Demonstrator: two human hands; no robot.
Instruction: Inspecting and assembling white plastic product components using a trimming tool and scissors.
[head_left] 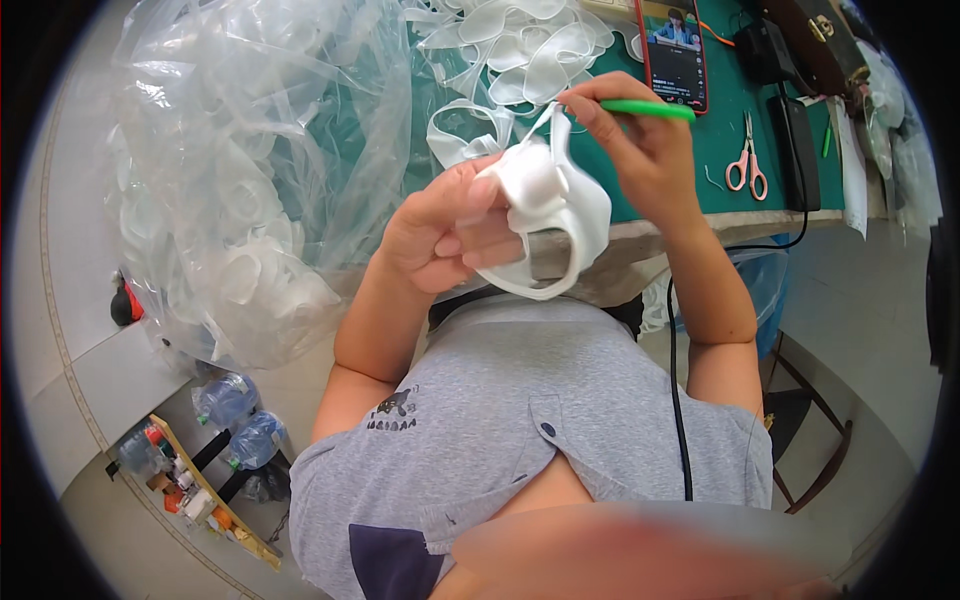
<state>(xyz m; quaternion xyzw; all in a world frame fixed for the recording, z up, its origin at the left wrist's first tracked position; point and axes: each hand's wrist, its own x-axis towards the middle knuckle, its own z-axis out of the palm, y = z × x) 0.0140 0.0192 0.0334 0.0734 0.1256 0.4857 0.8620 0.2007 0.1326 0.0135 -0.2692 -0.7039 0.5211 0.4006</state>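
My left hand (pixel 432 228) grips a white, soft, looped piece (pixel 590 215) from its left side and holds it up in front of me, over the table's near edge. The piece has a smooth padded part and a rounded opening below; its exact kind is unclear. My right hand (pixel 645 155) is closed around a slim green-handled tool (pixel 655 108), whose working end is hidden. The thumb and fingertips of that hand meet at the top edge of the white piece. Just behind it, a similar white piece (pixel 462 130) lies on the green table top (pixel 620 190).
More white looped pieces (pixel 530 50) are heaped at the back. A large clear plastic bag (pixel 240 120) of white pieces covers the left side. On the right are a phone (pixel 672 60), pink-handled scissors (pixel 747 165) and a black power strip (pixel 795 150). A black cable (pixel 675 380) hangs beside me.
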